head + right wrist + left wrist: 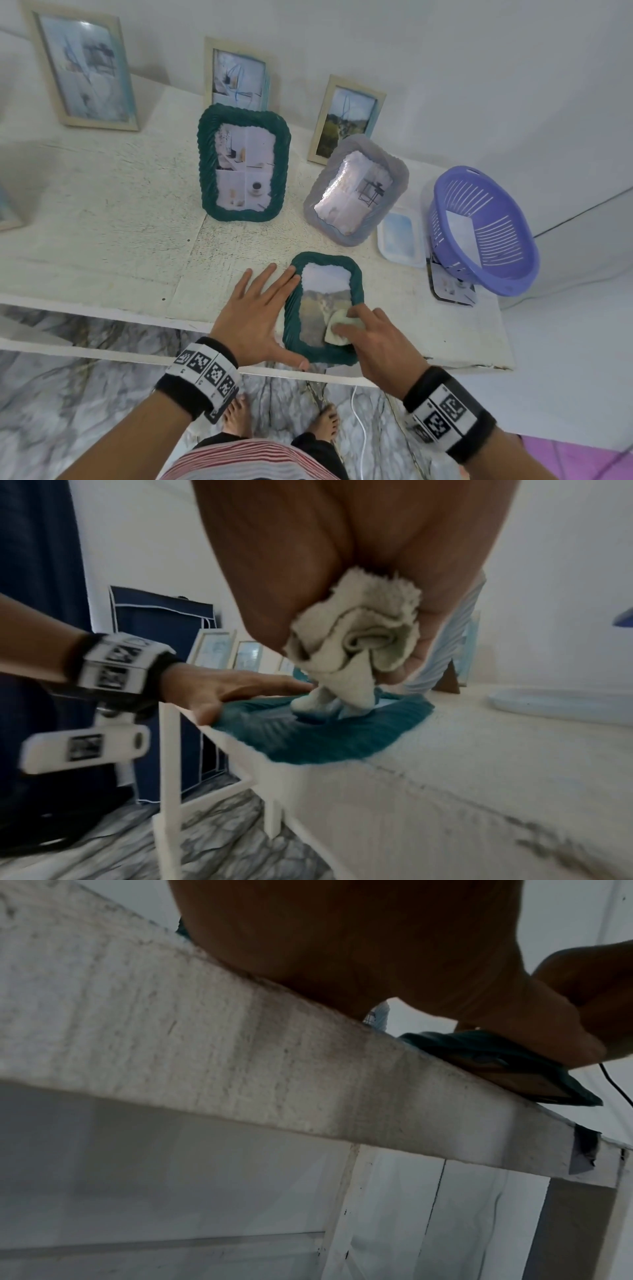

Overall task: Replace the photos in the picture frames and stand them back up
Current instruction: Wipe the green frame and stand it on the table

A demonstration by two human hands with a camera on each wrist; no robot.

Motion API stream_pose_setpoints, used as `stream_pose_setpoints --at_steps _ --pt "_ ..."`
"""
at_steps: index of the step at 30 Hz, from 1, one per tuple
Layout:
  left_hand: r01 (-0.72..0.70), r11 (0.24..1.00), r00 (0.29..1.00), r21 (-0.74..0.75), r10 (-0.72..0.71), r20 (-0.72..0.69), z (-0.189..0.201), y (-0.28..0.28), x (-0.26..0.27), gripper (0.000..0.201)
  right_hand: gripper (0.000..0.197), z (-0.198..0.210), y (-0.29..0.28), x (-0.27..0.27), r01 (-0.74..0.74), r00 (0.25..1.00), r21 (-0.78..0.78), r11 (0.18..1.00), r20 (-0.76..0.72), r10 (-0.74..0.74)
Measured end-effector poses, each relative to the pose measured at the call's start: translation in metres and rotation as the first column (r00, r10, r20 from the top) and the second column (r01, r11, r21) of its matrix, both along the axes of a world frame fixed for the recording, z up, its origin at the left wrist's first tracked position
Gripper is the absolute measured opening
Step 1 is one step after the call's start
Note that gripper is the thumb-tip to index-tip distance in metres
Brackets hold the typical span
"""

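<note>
A small dark green picture frame (358, 281) lies flat, glass up, at the table's front edge, with a landscape photo (325, 291) in it. My left hand (260, 308) lies flat with straight fingers against the frame's left side, thumb at its near corner. My right hand (373, 329) grips a crumpled pale cloth (339, 327) and presses it on the glass near the frame's lower right. The right wrist view shows the cloth (356, 642) bunched in my palm over the green frame (325, 739). In the left wrist view, the frame's corner (534, 1080) overhangs the table edge.
A larger green frame (205, 164) and a grey frame (397, 178) stand behind. Three pale wooden frames lean on the wall. A purple basket (507, 274) sits tipped at the right over a loose photo (452, 291), beside a white tray (419, 240). The table edge (137, 308) runs close.
</note>
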State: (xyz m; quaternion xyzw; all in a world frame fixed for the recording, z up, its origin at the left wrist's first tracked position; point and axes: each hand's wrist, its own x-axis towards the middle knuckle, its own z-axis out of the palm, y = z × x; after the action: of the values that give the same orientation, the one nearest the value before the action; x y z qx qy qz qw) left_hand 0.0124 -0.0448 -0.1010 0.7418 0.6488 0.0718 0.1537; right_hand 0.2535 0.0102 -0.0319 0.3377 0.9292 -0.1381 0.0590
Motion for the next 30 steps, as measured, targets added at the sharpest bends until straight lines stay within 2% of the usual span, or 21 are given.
stream_pose_setpoints --at_steps 3,6,10,14,18,21,23,27,30 --pt "0.007 1.000 1.000 0.002 -0.007 0.006 0.000 -0.001 0.000 0.138 0.037 0.000 0.021 -0.019 0.151 0.988 0.102 0.983 0.025 -0.154" --pt "0.006 1.000 1.000 0.005 -0.007 0.006 -0.001 -0.001 0.000 0.138 0.040 -0.003 0.033 -0.036 0.211 0.969 0.154 0.965 0.095 -0.227" --pt "-0.003 1.000 1.000 -0.012 0.003 0.010 0.000 0.000 0.000 0.139 0.035 -0.001 0.021 -0.028 0.169 0.980 0.160 0.973 0.079 -0.183" --pt "-0.009 1.000 1.000 0.003 0.009 0.011 0.000 0.000 0.000 0.139 0.038 0.000 0.003 0.002 0.048 0.998 0.032 0.998 0.048 -0.050" --pt "-0.002 1.000 1.000 0.007 0.002 0.016 0.000 -0.001 0.000 0.139 0.040 -0.008 0.019 -0.011 0.172 0.985 0.103 0.980 -0.028 -0.170" --pt "-0.001 1.000 1.000 0.012 0.001 0.015 0.000 0.000 0.000 0.138 0.037 -0.013 0.031 -0.041 0.255 0.965 0.070 0.964 -0.080 -0.249" --pt "-0.007 1.000 1.000 0.004 0.007 0.018 0.001 0.000 0.000 0.138 0.035 -0.013 0.025 -0.048 0.184 0.978 0.039 0.982 -0.111 -0.179" --pt "-0.011 1.000 1.000 -0.004 0.011 0.018 0.003 0.000 0.000 0.140 0.035 -0.006 0.006 -0.017 -0.054 0.994 -0.078 0.995 -0.103 0.046" --pt "-0.008 1.000 1.000 0.008 0.008 0.010 0.004 -0.001 0.001 0.139 0.037 -0.003 0.022 -0.007 -0.012 1.000 -0.012 1.000 -0.021 0.012"
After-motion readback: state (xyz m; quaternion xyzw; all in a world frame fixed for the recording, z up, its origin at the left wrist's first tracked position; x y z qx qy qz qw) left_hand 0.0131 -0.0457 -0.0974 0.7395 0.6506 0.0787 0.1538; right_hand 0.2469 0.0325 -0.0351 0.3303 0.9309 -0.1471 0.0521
